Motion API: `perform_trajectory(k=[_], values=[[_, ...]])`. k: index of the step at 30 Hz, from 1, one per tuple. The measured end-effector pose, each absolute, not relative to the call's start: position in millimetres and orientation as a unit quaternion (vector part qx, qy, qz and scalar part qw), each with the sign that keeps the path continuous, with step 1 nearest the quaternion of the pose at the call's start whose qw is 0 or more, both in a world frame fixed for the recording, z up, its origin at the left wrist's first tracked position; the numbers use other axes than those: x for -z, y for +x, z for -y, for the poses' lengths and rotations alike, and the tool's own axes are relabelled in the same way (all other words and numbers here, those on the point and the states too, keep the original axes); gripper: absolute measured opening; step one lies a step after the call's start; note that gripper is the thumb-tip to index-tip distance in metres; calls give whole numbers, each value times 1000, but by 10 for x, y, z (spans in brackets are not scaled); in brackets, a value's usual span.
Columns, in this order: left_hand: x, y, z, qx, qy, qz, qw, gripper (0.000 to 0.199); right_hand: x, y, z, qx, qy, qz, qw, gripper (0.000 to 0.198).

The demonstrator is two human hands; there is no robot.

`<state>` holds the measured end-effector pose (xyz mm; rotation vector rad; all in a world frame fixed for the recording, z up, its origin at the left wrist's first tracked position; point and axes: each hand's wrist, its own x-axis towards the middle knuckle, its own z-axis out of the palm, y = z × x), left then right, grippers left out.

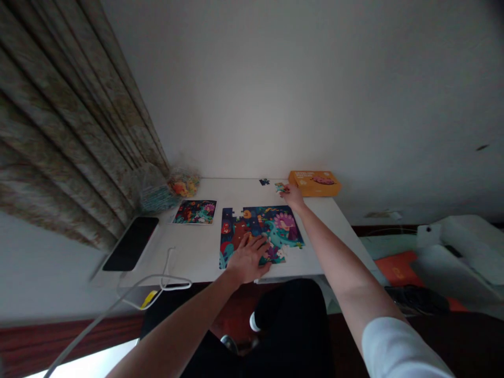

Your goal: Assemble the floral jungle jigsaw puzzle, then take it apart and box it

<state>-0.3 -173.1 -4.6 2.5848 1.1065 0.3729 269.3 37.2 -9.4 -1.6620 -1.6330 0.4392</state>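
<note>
A colourful jigsaw puzzle (255, 214), mostly joined, lies on the white table. It has a gap along its top edge near the left and another at its bottom right corner. My left hand (249, 257) rests flat on its lower part, fingers spread. My right hand (293, 196) reaches to the back of the table, its fingers closed on a light-coloured puzzle piece (280, 187). Just left of that, a dark puzzle piece (264, 182) lies loose. A small picture card (195, 212) left of the puzzle shows the same scene.
An orange box (315, 184) stands at the back right against the wall. Clear bags (184, 184) with colourful contents sit at the back left by the curtain (74, 115). A black phone (132, 243) and a white cable (173, 286) are at the left edge.
</note>
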Motion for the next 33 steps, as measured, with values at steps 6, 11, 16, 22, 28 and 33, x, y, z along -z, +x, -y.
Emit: perform_trajectory(k=[6,11,16,22,28,33], values=[[86,2,1719,-109,910,-380,126,54,51,2873,648,-247,-622,569,477,33],[131,2,1717,-114,920,-363,93,51,126,2836,1590,-327,-588,498,547,47],[137,3,1719,-108,927,-351,68,48,298,2665,2086,-384,-573,445,572,47],[103,19,1710,-101,932,-345,56,47,431,2507,2185,-388,-584,453,551,45],[150,228,1829,-136,931,-334,61,44,455,2453,2141,-287,-649,531,463,38],[166,353,1932,-161,916,-364,55,44,433,2432,2120,-164,-692,578,400,25]])
